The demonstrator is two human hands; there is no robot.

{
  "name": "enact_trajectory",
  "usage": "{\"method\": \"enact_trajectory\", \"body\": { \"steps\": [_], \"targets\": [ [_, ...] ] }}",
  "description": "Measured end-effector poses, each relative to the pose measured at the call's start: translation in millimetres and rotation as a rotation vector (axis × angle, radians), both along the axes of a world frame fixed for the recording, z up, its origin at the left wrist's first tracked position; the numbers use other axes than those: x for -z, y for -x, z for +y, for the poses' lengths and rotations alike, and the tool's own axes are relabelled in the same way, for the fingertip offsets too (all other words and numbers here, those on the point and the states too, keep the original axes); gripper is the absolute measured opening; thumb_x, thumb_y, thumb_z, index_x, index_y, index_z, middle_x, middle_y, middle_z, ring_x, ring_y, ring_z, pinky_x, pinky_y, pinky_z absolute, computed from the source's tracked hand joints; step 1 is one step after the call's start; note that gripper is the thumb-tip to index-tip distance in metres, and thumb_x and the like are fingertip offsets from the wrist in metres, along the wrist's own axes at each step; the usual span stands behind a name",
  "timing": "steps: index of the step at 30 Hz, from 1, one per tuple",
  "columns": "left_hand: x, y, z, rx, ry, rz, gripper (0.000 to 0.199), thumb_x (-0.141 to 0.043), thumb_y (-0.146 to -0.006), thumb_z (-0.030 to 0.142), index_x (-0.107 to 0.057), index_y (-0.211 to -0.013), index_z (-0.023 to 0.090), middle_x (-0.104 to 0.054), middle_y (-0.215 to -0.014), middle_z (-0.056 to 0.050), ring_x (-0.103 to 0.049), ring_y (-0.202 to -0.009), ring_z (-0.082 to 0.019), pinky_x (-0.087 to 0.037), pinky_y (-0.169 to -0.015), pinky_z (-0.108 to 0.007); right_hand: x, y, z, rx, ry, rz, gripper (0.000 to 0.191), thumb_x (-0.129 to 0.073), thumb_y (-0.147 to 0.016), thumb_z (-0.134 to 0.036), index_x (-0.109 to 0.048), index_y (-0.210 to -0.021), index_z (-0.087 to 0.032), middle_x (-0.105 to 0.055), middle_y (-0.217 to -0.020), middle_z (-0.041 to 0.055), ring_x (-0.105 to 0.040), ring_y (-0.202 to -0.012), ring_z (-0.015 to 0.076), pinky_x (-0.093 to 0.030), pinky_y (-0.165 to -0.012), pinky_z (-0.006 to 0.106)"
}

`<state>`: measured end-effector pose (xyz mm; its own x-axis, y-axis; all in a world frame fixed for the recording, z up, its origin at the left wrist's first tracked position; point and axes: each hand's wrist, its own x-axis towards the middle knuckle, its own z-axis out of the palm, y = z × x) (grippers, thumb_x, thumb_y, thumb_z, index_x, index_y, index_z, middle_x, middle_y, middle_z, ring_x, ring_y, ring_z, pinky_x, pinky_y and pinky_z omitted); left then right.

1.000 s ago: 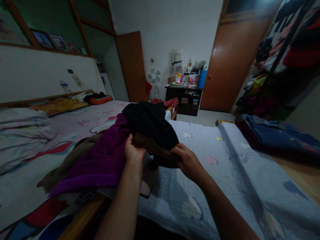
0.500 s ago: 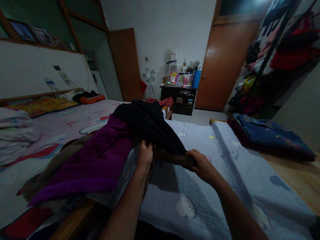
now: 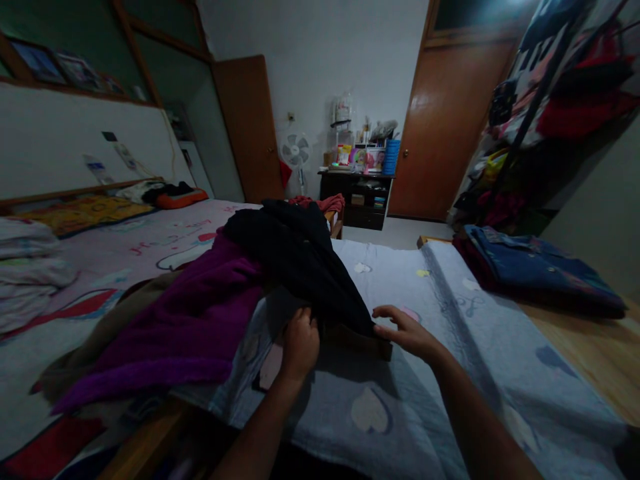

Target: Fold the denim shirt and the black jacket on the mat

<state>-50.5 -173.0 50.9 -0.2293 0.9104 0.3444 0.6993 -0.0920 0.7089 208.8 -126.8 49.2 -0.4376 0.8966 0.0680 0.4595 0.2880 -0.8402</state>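
Black cloth (image 3: 305, 260) lies in a heap across the middle, partly over a purple garment (image 3: 185, 313) with a fluffy hem. My left hand (image 3: 301, 340) is closed at the near edge of the black cloth; what its fingers hold is hidden. At the cloth's right corner, my right hand (image 3: 407, 331) has its thumb and fingers apart, the thumb close to the cloth's edge. A dark brown edge (image 3: 365, 341) shows beneath the black cloth between the hands. Beside my left wrist lies a pale flat object with a dark rim (image 3: 270, 367).
Folded denim clothing (image 3: 545, 260) rests at the right on a wooden surface (image 3: 575, 340). A grey-blue cover (image 3: 425, 400) with heart shapes spreads beneath the hands. An olive garment (image 3: 115, 320) lies left of the purple one. A fan (image 3: 297, 150) and dark cabinet (image 3: 355, 200) stand farther back.
My right hand has opened and let go of the edge. My left hand has moved slightly right and down. The brown edge has dropped lower, and the pale flat object has come into view.
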Motion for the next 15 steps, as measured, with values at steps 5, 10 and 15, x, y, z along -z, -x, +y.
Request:
{"method": "enact_trajectory", "body": {
  "steps": [5,10,15],
  "targets": [
    [-1.7,3.3,-8.1,0.107,0.037,-0.33,0.022,-0.049,-0.085,0.018,-0.066,-0.1,0.018,-0.067,-0.102,-0.011,-0.06,-0.103,-0.027,-0.04,-0.097,-0.041,13.5,36.9,52.9,0.28,0.076,0.155,0.038,-0.06,-0.078,-0.05,-0.063,-0.101,-0.019,-0.062,-0.114,0.0093,-0.051,-0.114,0.0256,-0.032,-0.102,0.039],
    [8.3,5.7,-5.2,0.117,0.059,-0.775,0.041,-0.062,-0.078,0.017,-0.059,-0.118,0.019,-0.063,-0.123,-0.009,-0.053,-0.12,-0.025,-0.037,-0.105,-0.04,23.5,71.0,87.0,0.258,0.312,0.267,0.042,-0.054,-0.08,-0.054,-0.06,-0.1,-0.018,-0.064,-0.108,0.0073,-0.055,-0.105,0.023,-0.038,-0.096,0.036],
    [4.2,4.8,1.6,0.18,0.142,-1.067,0.062,-0.073,-0.064,0.009,-0.057,-0.122,0.023,-0.064,-0.122,-0.007,-0.058,-0.115,-0.025,-0.044,-0.1,-0.039,31.2,89.2,102.6,0.196,0.434,0.248,0.048,-0.062,-0.072,-0.058,-0.061,-0.099,-0.018,-0.067,-0.092,0.0054,-0.06,-0.086,0.0231,-0.047,-0.081,0.038]
  ]
}}
